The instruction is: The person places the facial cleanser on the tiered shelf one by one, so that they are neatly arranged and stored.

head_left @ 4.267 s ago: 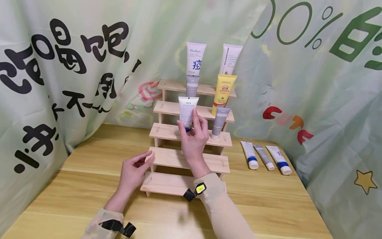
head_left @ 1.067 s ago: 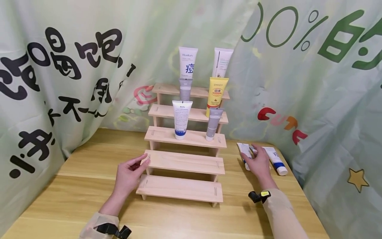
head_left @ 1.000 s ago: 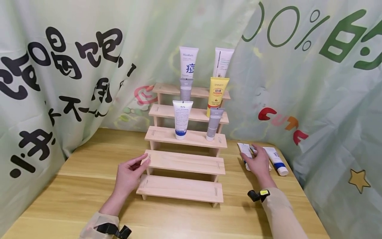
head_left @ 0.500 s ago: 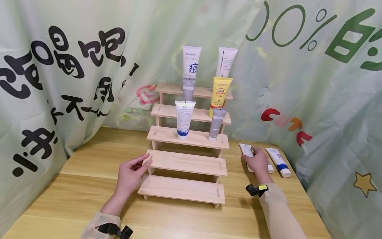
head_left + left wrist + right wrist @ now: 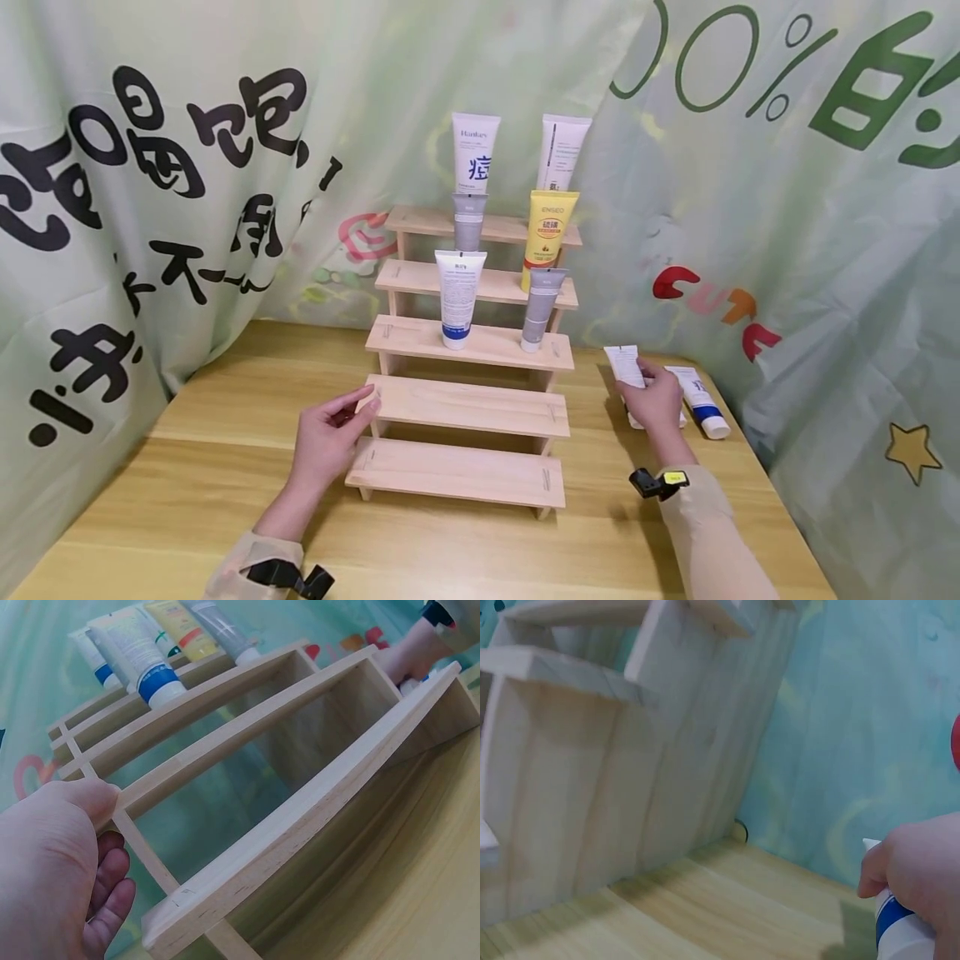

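Observation:
A wooden step shelf (image 5: 465, 404) with several tiers stands mid-table. My left hand (image 5: 327, 440) pinches the left end of its second tier from the bottom, thumb on the edge in the left wrist view. To the right of the shelf, my right hand (image 5: 656, 407) grips a white squeeze tube (image 5: 624, 363); its blue band (image 5: 891, 915) and white cap show in the right wrist view. A grey tube under that hand is mostly hidden, and another white tube (image 5: 697, 402) with a blue band lies just to its right.
On the third tier stand a white tube (image 5: 459, 293) and a grey tube (image 5: 542, 308). Higher up are a yellow tube (image 5: 550, 233), another grey tube (image 5: 469, 221) and two white ones. A printed curtain (image 5: 360, 100) hangs behind the table (image 5: 247, 408).
The right hand set the white tube on the third tier, moved right to the lying tubes and took hold of the leftmost, whose top has now risen slightly. The left hand stays at the shelf.

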The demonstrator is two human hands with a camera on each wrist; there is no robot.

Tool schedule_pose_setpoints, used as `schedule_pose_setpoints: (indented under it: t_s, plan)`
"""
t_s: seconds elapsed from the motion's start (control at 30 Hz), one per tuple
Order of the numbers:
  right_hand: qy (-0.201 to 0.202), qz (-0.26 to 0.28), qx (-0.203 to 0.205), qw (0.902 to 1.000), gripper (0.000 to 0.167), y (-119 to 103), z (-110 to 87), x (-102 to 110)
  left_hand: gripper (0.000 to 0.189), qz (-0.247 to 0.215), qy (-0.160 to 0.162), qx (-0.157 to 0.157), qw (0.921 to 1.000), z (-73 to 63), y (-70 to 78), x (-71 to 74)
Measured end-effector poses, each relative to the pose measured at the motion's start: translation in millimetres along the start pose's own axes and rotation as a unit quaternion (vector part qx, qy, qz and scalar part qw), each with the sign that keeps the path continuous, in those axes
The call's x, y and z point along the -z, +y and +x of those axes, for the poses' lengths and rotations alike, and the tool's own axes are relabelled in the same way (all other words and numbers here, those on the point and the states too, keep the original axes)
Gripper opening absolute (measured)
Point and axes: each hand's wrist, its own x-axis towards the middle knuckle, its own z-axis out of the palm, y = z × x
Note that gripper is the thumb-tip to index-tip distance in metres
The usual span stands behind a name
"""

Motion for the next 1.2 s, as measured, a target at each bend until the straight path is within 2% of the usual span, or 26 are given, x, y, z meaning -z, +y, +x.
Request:
schedule_pose_setpoints:
  t_s: [0.3,0.5,0.73,0.97,1.2]
  plan:
    - [0.056,0.067,0.025,0.9958,0.070,-33.8,-16.8,15.2,0.024,-0.011,0.001,0.002,0.9999,-0.3,-0.1,-0.5]
    - [0.090,0.109,0.053,0.9885,0.071,-56.6,-31.3,22.8,0.025,-0.008,0.001,0.008,0.9999,-1.0,0.5,0.6]
    - [0.125,0.147,0.108,0.9752,0.068,-74.9,-45.4,29.9,0.026,-0.015,-0.001,0.014,0.9998,-0.7,-1.2,0.9]
    - [0.159,0.162,0.152,0.9619,0.066,-95.3,-58.0,33.3,0.027,-0.006,0.000,0.028,0.9996,-0.4,1.0,1.7]
    - [0.167,0.201,0.190,0.9465,0.063,-114.9,-71.8,36.1,0.027,-0.005,0.001,0.027,0.9996,-1.0,3.1,0.5]
